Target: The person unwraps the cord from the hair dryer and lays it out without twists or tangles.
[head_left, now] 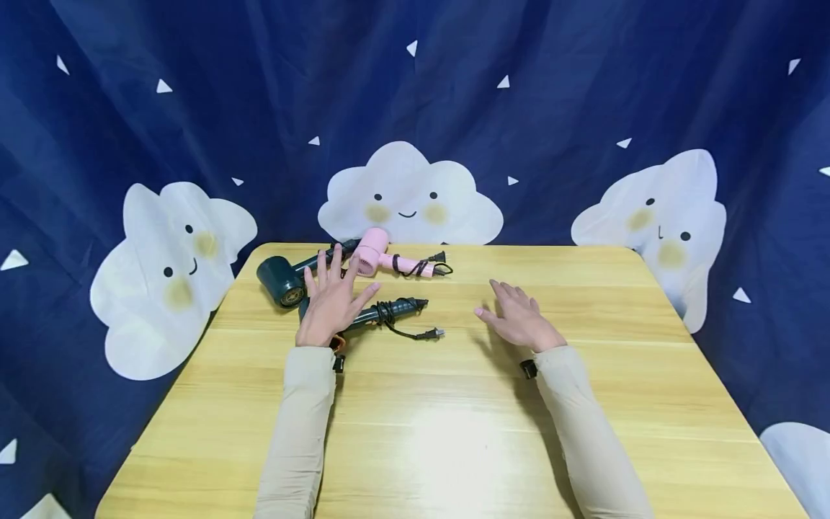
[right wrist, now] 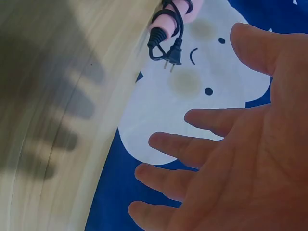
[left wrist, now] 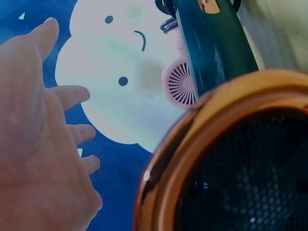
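My left hand (head_left: 332, 306) is spread above a dark green hair dryer (head_left: 389, 311), hiding much of its head; its cord is wound round the handle. In the left wrist view that dryer's copper-coloured rim (left wrist: 163, 163) fills the lower right, apart from the fingers. Farther left lies another dark green hair dryer (head_left: 279, 281), its handle pointing to the back right. Behind them rests a pink hair dryer (head_left: 371, 249) with a black cord and plug. My right hand (head_left: 519, 317) hovers over the table to the right, fingers extended, holding nothing.
The light wooden table (head_left: 415, 389) has rounded back corners. A dark blue curtain (head_left: 415, 94) with white clouds and small triangles hangs behind and on both sides. A plug (head_left: 429, 334) from the nearer green dryer lies on the wood between the hands.
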`<state>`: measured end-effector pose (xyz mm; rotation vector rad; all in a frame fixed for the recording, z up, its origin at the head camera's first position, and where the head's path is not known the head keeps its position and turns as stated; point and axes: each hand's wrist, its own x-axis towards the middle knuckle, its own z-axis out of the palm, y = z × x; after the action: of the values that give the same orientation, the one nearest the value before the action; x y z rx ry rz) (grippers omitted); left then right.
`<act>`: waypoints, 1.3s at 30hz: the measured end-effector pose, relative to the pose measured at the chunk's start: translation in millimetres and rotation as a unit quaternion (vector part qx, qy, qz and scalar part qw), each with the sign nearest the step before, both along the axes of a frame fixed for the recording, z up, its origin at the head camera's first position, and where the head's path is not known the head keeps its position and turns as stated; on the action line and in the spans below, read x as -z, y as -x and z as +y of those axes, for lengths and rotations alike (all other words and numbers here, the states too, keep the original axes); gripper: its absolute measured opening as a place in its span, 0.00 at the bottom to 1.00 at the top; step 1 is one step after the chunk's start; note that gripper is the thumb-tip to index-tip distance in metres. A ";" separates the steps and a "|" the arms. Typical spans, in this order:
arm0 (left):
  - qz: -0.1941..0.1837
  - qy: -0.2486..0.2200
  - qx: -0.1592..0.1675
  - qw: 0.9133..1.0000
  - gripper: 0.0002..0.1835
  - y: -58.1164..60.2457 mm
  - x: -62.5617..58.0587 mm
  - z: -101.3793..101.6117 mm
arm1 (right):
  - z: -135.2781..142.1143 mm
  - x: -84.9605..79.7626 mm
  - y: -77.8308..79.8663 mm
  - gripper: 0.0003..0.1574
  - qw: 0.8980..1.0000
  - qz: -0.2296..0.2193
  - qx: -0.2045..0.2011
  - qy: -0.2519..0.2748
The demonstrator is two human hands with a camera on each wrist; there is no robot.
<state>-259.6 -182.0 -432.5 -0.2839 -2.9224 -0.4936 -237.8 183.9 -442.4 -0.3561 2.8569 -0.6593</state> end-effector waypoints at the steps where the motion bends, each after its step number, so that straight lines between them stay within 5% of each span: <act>1: 0.000 0.000 -0.001 1.000 0.45 -0.2 -0.1 -2.0 | -0.8 0.7 -0.1 0.53 1.000 0.000 0.000 0.002; 17: -0.028 -0.076 -0.061 0.995 0.45 -19.2 -8.8 -42.7 | -22.1 7.2 -0.2 0.48 0.997 -0.027 -0.059 0.051; 23: -0.025 -0.109 -0.078 0.991 0.44 -32.6 -1.8 -52.4 | -26.8 12.4 2.9 0.44 0.996 -0.027 -0.071 0.048; 31: -0.039 -0.191 -0.153 0.969 0.45 -59.6 10.1 -68.1 | -44.4 23.9 2.3 0.43 0.992 -0.018 -0.104 0.068; 39: -0.090 -0.244 -0.194 0.946 0.48 -71.6 18.7 -71.3 | -57.5 35.2 6.8 0.42 0.988 -0.001 -0.133 0.078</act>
<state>-187.9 -253.3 -451.2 0.4128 -2.7811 -1.1851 -244.6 126.4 -477.6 -0.7443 2.6917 -0.8284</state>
